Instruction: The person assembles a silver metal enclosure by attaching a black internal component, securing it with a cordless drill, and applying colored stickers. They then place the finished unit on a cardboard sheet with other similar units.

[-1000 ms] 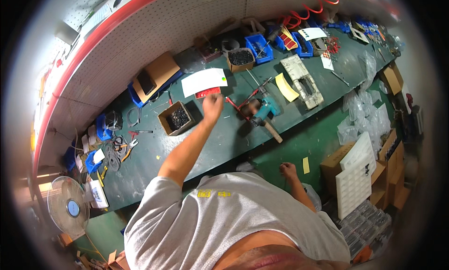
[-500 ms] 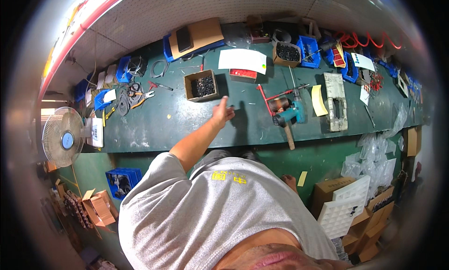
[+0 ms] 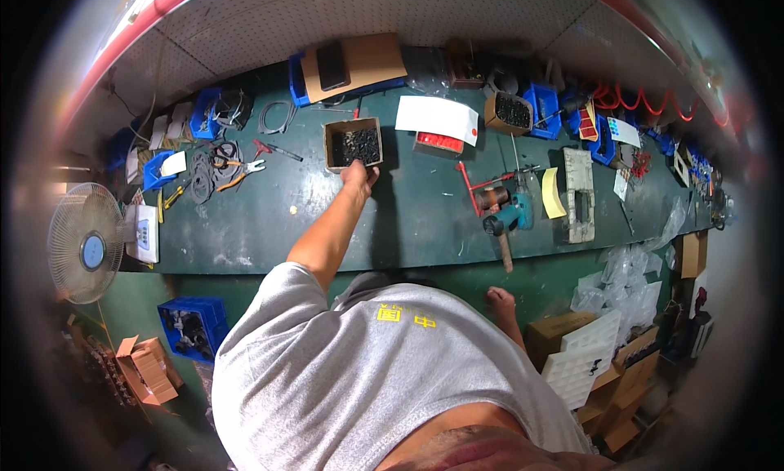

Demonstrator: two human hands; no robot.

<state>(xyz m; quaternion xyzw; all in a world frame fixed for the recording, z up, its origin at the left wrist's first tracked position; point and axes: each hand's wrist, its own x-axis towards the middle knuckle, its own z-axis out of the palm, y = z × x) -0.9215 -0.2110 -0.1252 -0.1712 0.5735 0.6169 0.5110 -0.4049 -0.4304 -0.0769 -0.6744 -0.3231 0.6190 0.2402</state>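
Note:
An open cardboard box (image 3: 332,156) filled with small black parts stands on the green workbench, left of the middle. My left hand (image 3: 357,176) is at its near wall, with the fingers closed on the edge; the fingertips are partly hidden. Off the bench's front edge, my right hand (image 3: 501,298) hangs low beside my body. Its fingers are too small and dim to make out. To the right of the box, a white sheet (image 3: 437,118) lies partly over a small box of red parts (image 3: 439,142).
A teal power tool (image 3: 513,213), a hammer (image 3: 505,250) and a red-handled tool (image 3: 468,185) lie right of centre. Pliers (image 3: 245,173) and cables are at the left. A fan (image 3: 92,246) stands by the left end. Blue bins (image 3: 542,112) line the back.
My left hand has moved left and forward, from stretched out beside the cardboard box to its near wall. More of my right forearm shows. The whole view has shifted slightly.

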